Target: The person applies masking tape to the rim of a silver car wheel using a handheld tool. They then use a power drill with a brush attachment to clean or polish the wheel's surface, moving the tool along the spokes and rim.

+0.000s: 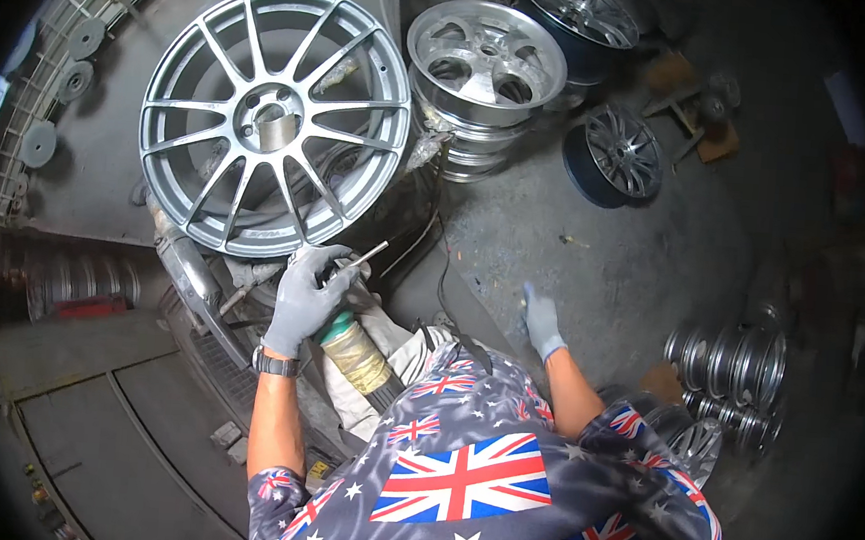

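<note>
My gloved left hand (310, 297) grips a thin metal rod (368, 256) just below a large silver multi-spoke wheel (233, 111), which lies face up on a metal fixture (187, 263) with a short metal cylinder (277, 131) at its hub. Beneath that hand is a cylindrical tool (356, 365) with a green end and yellowish wrapping; whether I touch it is unclear. My gloved right hand (541, 323) hangs in the air over the floor, fingers loosely extended, with nothing visible in it.
Polished stacked wheels (487, 63) stand behind, near dark-barrelled wheels (606, 157) and wooden pieces (717, 139). More rims line the right (732, 361) and left (81, 276). A rack with round discs (82, 40) curves along the upper left. A cable (442, 276) hangs beside the fixture.
</note>
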Demonstrator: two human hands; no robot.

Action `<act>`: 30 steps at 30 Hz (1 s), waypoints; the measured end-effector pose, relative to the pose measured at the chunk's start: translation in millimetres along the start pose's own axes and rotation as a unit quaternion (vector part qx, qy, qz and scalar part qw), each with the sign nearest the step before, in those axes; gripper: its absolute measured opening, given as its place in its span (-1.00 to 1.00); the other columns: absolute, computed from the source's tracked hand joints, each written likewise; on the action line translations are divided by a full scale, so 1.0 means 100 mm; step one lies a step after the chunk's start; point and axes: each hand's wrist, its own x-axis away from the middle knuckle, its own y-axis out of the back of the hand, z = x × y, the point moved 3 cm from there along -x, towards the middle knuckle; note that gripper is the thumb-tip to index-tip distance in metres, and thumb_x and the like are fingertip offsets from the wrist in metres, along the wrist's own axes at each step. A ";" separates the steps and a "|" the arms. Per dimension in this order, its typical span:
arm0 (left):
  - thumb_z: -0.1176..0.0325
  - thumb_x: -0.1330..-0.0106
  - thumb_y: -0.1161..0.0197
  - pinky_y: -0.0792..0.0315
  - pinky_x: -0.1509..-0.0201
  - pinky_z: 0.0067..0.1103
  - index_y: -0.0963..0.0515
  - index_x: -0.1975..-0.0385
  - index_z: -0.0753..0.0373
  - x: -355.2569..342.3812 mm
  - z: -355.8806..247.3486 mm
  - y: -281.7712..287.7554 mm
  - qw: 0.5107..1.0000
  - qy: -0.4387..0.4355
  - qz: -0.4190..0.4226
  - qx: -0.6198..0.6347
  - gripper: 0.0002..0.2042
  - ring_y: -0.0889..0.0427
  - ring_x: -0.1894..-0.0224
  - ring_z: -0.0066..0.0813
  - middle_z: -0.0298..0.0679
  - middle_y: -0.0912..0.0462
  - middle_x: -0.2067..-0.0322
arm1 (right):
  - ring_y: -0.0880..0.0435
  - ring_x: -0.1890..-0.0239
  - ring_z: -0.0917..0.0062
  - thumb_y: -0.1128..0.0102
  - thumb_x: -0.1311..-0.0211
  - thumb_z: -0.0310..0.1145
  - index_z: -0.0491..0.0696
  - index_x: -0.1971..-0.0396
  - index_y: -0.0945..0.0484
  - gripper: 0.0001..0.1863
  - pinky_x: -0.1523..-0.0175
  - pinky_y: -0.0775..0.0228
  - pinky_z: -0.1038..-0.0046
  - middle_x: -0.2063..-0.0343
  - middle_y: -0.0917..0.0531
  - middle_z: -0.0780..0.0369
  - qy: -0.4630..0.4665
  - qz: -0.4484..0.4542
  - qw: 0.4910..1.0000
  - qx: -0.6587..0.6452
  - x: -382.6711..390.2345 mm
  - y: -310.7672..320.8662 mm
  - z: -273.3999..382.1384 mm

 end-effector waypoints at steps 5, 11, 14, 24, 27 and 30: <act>0.13 -0.32 -0.46 -0.58 -0.02 -0.34 -0.76 0.01 0.23 -0.08 -0.14 0.02 1.000 0.010 -0.001 -0.019 -0.64 -0.74 0.15 -0.16 -0.12 -0.78 0.26 | -0.67 0.59 0.28 -0.01 -0.61 0.05 -0.15 0.55 -0.60 -0.38 0.46 -0.43 0.11 0.63 -0.58 0.12 0.199 -0.045 0.899 0.388 -0.11 0.52 -1.38; 0.13 -0.36 -0.44 -0.56 -0.05 -0.36 -0.76 0.01 0.21 -0.02 -0.04 0.02 0.999 0.025 0.007 -0.022 -0.66 -0.70 0.12 -0.19 -0.11 -0.75 0.18 | -0.75 0.47 0.35 -0.22 -0.35 -0.48 -0.14 0.29 -0.70 -0.90 0.37 -0.57 0.30 0.51 -0.72 0.18 -0.104 0.089 0.987 0.084 -0.05 0.73 -1.55; 0.12 -0.35 -0.45 -0.56 -0.04 -0.37 -0.76 0.00 0.21 -0.03 -0.06 0.03 1.000 0.002 -0.013 -0.026 -0.65 -0.70 0.15 -0.21 -0.12 -0.75 0.21 | -0.70 0.54 0.49 -0.21 -0.26 -0.59 -0.13 0.37 -0.70 -0.90 0.48 -0.51 0.37 0.52 -0.71 0.24 0.040 0.033 0.987 0.149 -0.26 0.78 -1.09; 0.11 -0.36 -0.43 -0.61 -0.07 -0.33 -0.75 -0.01 0.23 -0.03 -0.04 0.00 0.999 0.039 0.002 0.026 -0.63 -0.79 0.06 -0.12 -0.07 -0.80 0.14 | -0.71 0.54 0.37 -0.55 -0.24 -0.05 -0.16 0.54 -0.69 -0.55 0.35 -0.50 0.19 0.60 -0.72 0.06 0.206 -0.097 0.916 0.331 -0.92 1.10 1.36; 0.14 -0.33 -0.45 -0.60 -0.03 -0.33 -0.77 0.05 0.24 0.01 -0.07 0.04 0.998 0.040 -0.024 0.029 -0.67 -0.78 0.11 -0.12 -0.08 -0.79 0.20 | -0.63 0.51 0.49 -0.55 -0.28 -0.10 -0.15 0.42 -0.74 -0.62 0.33 -0.46 0.23 0.58 -0.68 0.21 0.197 -0.135 0.919 0.315 -1.02 1.06 1.82; 0.15 -0.32 -0.45 -0.59 -0.01 -0.32 -0.77 0.06 0.24 -0.02 -0.08 0.03 0.999 0.021 -0.025 0.031 -0.68 -0.76 0.15 -0.13 -0.09 -0.77 0.23 | -0.63 0.51 0.54 -0.50 -0.35 -0.21 -0.16 -0.02 -0.68 -0.61 0.40 -0.47 0.33 0.49 -0.70 0.23 0.225 -0.139 0.942 0.206 -1.20 1.21 1.87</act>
